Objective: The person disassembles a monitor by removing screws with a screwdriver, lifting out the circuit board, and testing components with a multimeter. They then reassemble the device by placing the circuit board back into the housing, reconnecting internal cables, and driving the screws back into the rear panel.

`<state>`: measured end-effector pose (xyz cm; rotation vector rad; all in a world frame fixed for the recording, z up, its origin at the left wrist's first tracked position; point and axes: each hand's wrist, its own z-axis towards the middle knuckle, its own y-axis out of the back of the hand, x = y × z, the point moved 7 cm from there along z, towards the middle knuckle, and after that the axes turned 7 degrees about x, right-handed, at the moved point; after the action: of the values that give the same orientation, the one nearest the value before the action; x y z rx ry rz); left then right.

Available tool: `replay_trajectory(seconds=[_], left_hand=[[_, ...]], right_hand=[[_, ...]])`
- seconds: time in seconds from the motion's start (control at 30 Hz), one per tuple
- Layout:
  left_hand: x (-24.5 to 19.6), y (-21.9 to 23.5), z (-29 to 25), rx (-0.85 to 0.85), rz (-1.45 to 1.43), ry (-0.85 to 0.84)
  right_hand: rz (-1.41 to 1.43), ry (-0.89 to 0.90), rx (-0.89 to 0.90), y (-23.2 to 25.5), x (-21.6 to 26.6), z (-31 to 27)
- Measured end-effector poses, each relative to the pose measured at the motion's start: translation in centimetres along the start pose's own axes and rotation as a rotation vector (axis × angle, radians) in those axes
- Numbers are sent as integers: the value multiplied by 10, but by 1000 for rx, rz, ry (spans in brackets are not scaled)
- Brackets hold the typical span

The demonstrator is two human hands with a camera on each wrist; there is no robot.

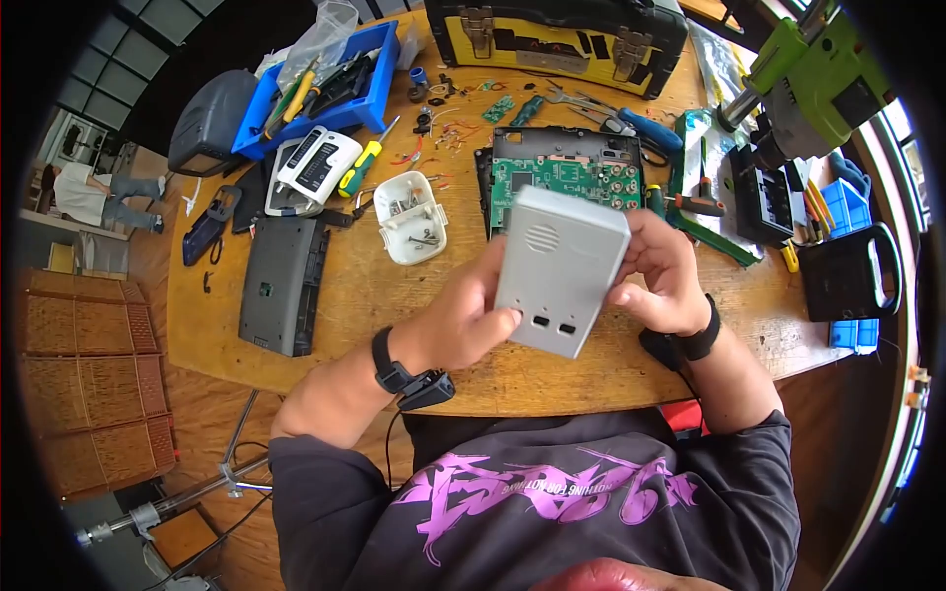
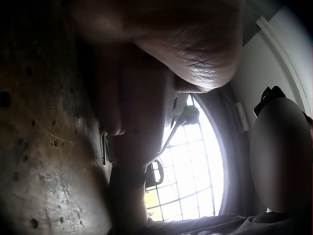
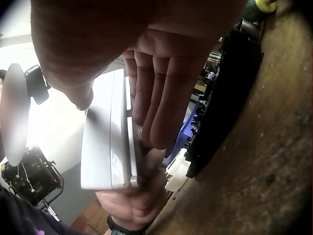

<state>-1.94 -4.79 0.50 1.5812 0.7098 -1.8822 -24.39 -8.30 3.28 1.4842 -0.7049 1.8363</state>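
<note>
A light grey plastic box (image 1: 562,261) with a round slotted grille and small rectangular openings is tilted up above the table. My left hand (image 1: 458,310) grips its left side, thumb over the front near the lower openings, the other fingers hidden behind. My right hand (image 1: 665,281) is at the right edge, fingertips close to the upper corner and thumb beside the edge. In the right wrist view, the fingers (image 3: 164,93) extend fairly straight along the back of the box. Behind the box, a green circuit board (image 1: 562,175) sits in a black housing, partly covered.
A white tray (image 1: 414,246) of screws, a grey-black casing (image 1: 281,286) and a cable tester (image 1: 320,167) lie left. A blue bin (image 1: 379,94) of tools and a yellow-black toolbox (image 1: 557,49) stand behind. A green drill press (image 1: 813,84) is at right.
</note>
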Motion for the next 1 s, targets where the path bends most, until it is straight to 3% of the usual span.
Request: replay_trajectory(seconds=[0.03,0.1,0.17,0.2,0.47,0.6,0.7,0.8,0.83,0.9,0.93,1.0], left_hand=[[1,-3,-1,2,-4,-1],[5,-15,-4,63,-4,48],[2,-19,-3,80,-57,73],[1,-19,-2,113,-39,77],[-17,-6,-3,138,82,150],[-13,0,-7,164,102,163],[-13,10,-10,104,-1,133],[-42,38,-10,-264,109,-68],[-46,43,-12,-267,109,-70],[-39,67,-20,-388,-197,57],[-39,79,-17,-448,-209,-26],[-39,101,-19,-594,-175,-33]], right_hand=[[25,82,-72,1,8,0],[-5,55,-123,6,11,-3],[-254,-26,20,9,14,-8],[-379,78,69,7,20,-4],[-471,43,146,10,22,-6],[-476,132,107,16,11,-8],[-421,177,16,14,17,-5],[-322,152,-5,17,11,-8],[-331,112,-11,18,9,-8],[-341,73,-15,17,8,-7],[-362,70,-30,16,7,-7],[-384,68,-48,14,7,-6]])
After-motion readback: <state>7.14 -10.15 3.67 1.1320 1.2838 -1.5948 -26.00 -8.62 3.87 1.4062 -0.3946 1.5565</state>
